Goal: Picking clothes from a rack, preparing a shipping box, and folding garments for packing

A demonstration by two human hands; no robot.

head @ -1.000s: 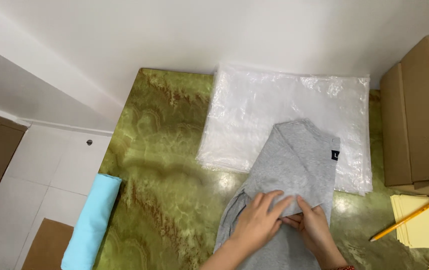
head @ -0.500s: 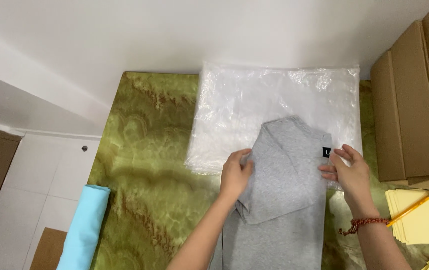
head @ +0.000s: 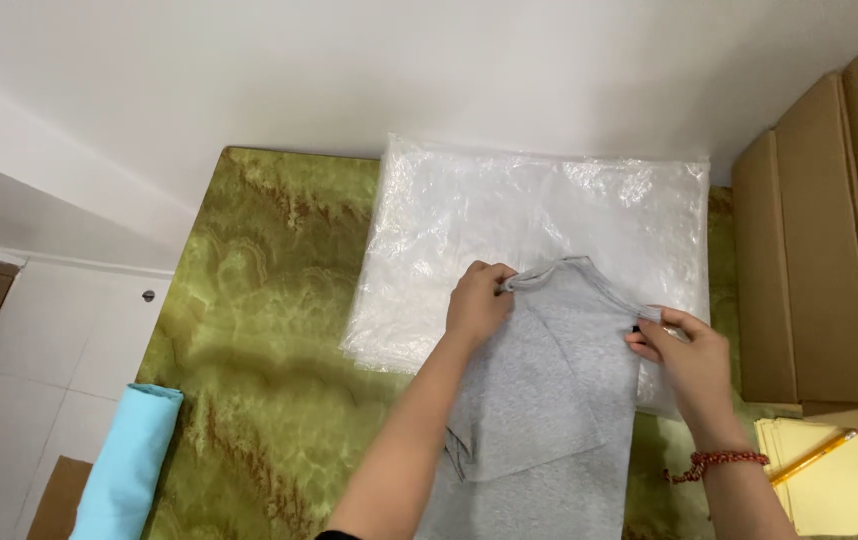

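A folded grey garment lies on the green marbled table, its top end over a stack of clear plastic bags. My left hand pinches the garment's upper left corner. My right hand grips the upper right corner, next to a small black tag. A red bead bracelet circles my right wrist. A sleeve is folded across the garment's front.
Brown cardboard boxes stand along the right side. Yellow paper sheets with a pencil lie at the lower right. A light blue roll leans by the table's left edge, over a white tiled floor.
My hands have moved from the middle of the garment out to its two top corners. The garment's top end has been drawn up further over the plastic bags.
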